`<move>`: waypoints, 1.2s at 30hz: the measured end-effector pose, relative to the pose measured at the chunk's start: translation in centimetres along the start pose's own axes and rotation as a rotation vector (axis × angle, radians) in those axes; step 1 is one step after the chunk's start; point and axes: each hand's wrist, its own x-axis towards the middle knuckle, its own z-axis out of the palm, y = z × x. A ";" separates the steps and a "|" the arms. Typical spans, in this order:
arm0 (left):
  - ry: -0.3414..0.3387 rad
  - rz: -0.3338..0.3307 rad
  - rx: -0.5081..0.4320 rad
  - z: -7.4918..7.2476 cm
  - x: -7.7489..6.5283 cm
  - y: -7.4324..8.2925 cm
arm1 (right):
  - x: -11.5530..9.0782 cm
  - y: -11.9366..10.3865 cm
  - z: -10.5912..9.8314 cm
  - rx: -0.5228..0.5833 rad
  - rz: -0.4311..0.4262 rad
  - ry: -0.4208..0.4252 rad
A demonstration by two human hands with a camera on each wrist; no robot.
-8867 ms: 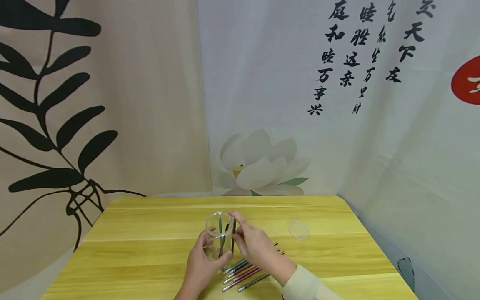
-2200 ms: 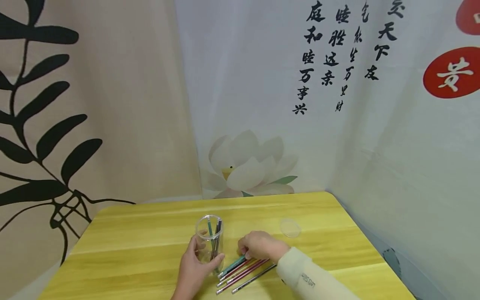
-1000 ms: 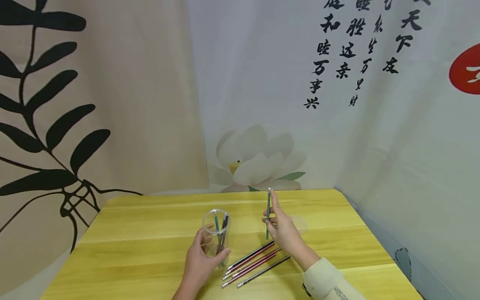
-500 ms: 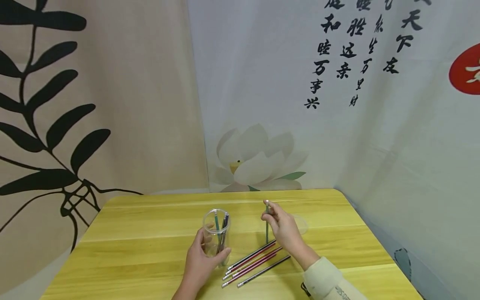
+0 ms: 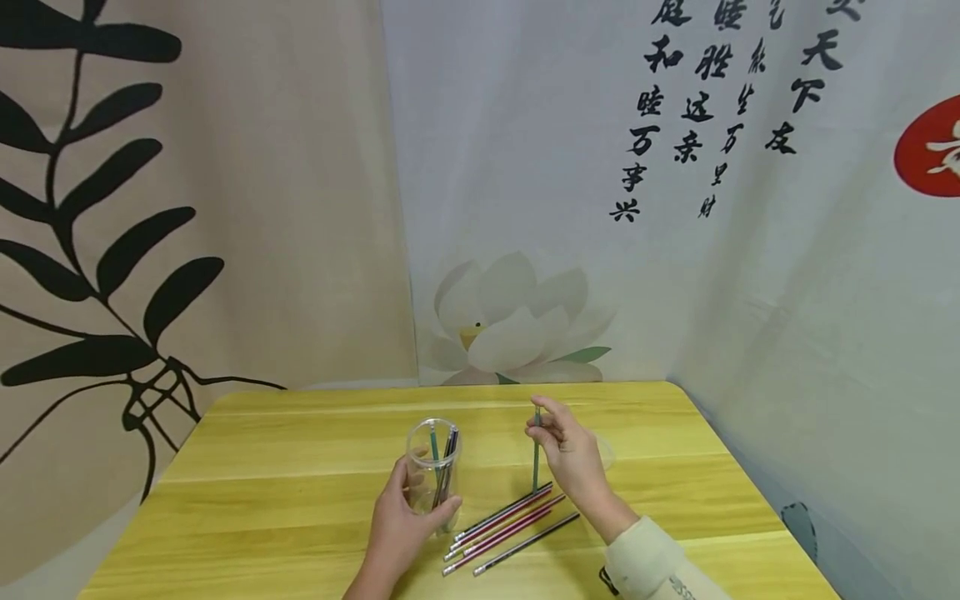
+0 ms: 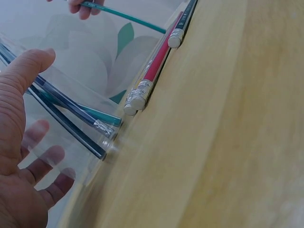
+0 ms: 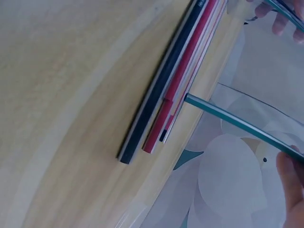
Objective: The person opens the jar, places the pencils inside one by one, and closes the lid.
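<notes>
Clear cylindrical cup (image 5: 422,459), slender teal pencil (image 5: 536,462)

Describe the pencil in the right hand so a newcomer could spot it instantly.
Over the yellow table, find the right hand, to the right of the clear cup. It pinches a teal pencil, nearly upright. Loose pencils lying nearby look dark or red, and a second teal one stands in the cup; only this pencil is hand-held.

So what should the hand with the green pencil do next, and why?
I'd say lift the green pencil over the cup: the right hand holds it upright off to the side, the left hand grips the cup, its top is open, and other pencils stand inside.
</notes>
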 end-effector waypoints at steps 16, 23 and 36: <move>0.002 0.033 0.026 0.0 0.1 0.0 | 5.8 -7.0 -6.4 0.313 -0.169 0.377; -0.002 0.006 0.028 0.1 0.2 0.1 | 8.4 -13.1 -6.6 0.700 -0.271 0.347; 0.009 0.023 0.018 0.1 0.3 -0.3 | 5.8 -12.1 -0.6 0.530 -0.095 0.128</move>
